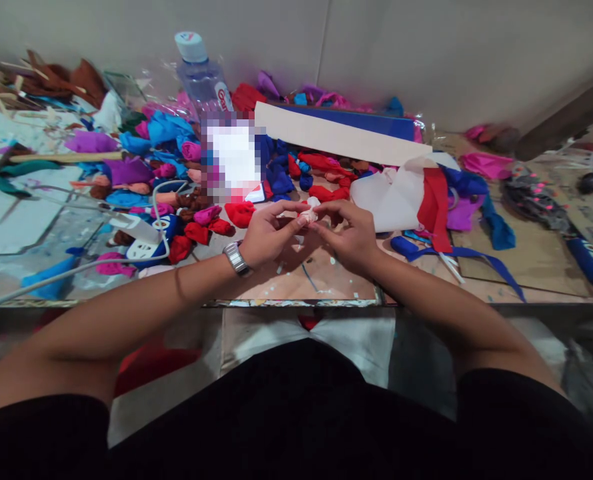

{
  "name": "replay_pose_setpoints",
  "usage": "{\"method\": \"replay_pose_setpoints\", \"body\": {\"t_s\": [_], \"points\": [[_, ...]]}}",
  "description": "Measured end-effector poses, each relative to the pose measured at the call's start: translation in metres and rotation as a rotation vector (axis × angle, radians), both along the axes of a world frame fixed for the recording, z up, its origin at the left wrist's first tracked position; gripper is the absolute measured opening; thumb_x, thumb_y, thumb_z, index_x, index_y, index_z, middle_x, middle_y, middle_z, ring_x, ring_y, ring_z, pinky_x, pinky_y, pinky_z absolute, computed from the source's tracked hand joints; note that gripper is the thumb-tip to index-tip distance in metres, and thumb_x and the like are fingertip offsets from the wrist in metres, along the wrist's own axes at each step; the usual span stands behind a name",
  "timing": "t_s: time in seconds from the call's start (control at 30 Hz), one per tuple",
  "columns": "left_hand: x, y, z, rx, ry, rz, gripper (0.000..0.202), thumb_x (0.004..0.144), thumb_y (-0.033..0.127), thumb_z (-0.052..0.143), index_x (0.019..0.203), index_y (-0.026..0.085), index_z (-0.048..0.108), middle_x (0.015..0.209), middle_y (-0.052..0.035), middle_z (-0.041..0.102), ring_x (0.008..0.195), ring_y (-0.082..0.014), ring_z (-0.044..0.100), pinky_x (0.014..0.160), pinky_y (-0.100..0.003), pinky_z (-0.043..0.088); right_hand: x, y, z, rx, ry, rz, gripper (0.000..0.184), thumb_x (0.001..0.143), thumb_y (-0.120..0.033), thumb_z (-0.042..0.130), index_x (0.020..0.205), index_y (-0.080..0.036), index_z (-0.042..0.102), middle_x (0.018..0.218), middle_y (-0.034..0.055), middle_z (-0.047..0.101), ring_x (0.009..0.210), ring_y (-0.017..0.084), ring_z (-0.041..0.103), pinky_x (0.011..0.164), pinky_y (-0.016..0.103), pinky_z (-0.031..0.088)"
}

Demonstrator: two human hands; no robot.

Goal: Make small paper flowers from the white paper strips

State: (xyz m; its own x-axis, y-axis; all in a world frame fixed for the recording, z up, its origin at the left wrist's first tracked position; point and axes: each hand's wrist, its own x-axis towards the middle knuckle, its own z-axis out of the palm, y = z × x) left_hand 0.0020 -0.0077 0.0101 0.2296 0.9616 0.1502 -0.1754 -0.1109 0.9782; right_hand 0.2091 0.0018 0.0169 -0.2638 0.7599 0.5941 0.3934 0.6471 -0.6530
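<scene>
Between my two hands is a small, crumpled white piece of what looks like fabric point(312, 211), held just above the front of the work table. My left hand point(271, 233), with a metal watch point(237, 259) on its wrist, pinches it from the left between thumb and fingers. From the right, the thumb and index finger of my right hand point(350, 235) close on the same piece. Its lower part is partly hidden by my fingertips. Red cloth bundles point(240, 213) lie close beyond my left hand, and white sheet material point(389, 197) lies beyond my right.
A clear bottle point(203, 83) stands at the back. A power strip point(151, 243) with a cable point(76, 270) lies on the left among colourful cloth bundles. A long pale strip point(341, 130) crosses the back. Blue ribbon point(486, 260) and a board point(531, 267) are on the right.
</scene>
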Motion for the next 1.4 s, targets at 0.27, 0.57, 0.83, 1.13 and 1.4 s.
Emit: {"method": "replay_pose_setpoints", "body": {"t_s": [0.27, 0.57, 0.83, 1.13, 1.4], "points": [[-0.0005, 0.0020, -0.0025, 0.235, 0.177, 0.116, 0.041, 0.086, 0.051, 0.084, 0.108, 0.018, 0.075, 0.109, -0.0095, 0.079, 0.091, -0.0203, 0.079, 0.077, -0.031, 0.065, -0.0072, -0.0032, -0.0003, -0.116, 0.115, -0.011, 0.038, 0.085, -0.050, 0.086, 0.110, -0.024, 0.076, 0.093, 0.0002, 0.078, 0.066, 0.012, 0.058, 0.061, 0.028, 0.050], [0.0000, -0.0003, -0.0008, 0.304, 0.237, 0.167, 0.038, 0.089, 0.052, 0.081, 0.106, 0.019, 0.074, 0.104, -0.0076, 0.078, 0.086, -0.0179, 0.077, 0.073, -0.028, 0.062, -0.0077, -0.0019, -0.0047, -0.116, 0.108, -0.009, 0.042, 0.086, -0.056, 0.084, 0.112, -0.024, 0.075, 0.093, 0.0009, 0.077, 0.068, 0.012, 0.059, 0.062, 0.027, 0.052], [-0.0003, 0.0039, -0.0067, 0.291, 0.179, 0.140, 0.035, 0.089, 0.048, 0.082, 0.105, 0.017, 0.074, 0.104, -0.0080, 0.078, 0.088, -0.0177, 0.077, 0.077, -0.029, 0.064, -0.0083, -0.0003, -0.0078, -0.142, 0.113, 0.012, 0.042, 0.086, -0.053, 0.085, 0.114, -0.024, 0.073, 0.093, -0.0002, 0.075, 0.070, 0.012, 0.063, 0.066, 0.028, 0.053], [0.0014, 0.0010, -0.0061, 0.276, 0.160, 0.149, 0.037, 0.088, 0.049, 0.082, 0.106, 0.019, 0.074, 0.106, -0.0068, 0.076, 0.085, -0.0165, 0.076, 0.078, -0.029, 0.064, -0.0099, -0.0024, -0.0066, -0.130, 0.145, 0.016, 0.038, 0.087, -0.052, 0.084, 0.111, -0.025, 0.071, 0.093, -0.0011, 0.074, 0.068, 0.011, 0.062, 0.064, 0.028, 0.052], [0.0040, -0.0025, 0.0009, 0.198, 0.169, 0.176, 0.039, 0.086, 0.050, 0.085, 0.102, 0.017, 0.072, 0.098, -0.0064, 0.078, 0.077, -0.0156, 0.076, 0.067, -0.025, 0.061, -0.0101, 0.0004, -0.0098, -0.148, 0.149, 0.014, 0.039, 0.088, -0.056, 0.082, 0.108, -0.024, 0.071, 0.094, 0.0001, 0.074, 0.072, 0.013, 0.063, 0.066, 0.029, 0.053]]}}
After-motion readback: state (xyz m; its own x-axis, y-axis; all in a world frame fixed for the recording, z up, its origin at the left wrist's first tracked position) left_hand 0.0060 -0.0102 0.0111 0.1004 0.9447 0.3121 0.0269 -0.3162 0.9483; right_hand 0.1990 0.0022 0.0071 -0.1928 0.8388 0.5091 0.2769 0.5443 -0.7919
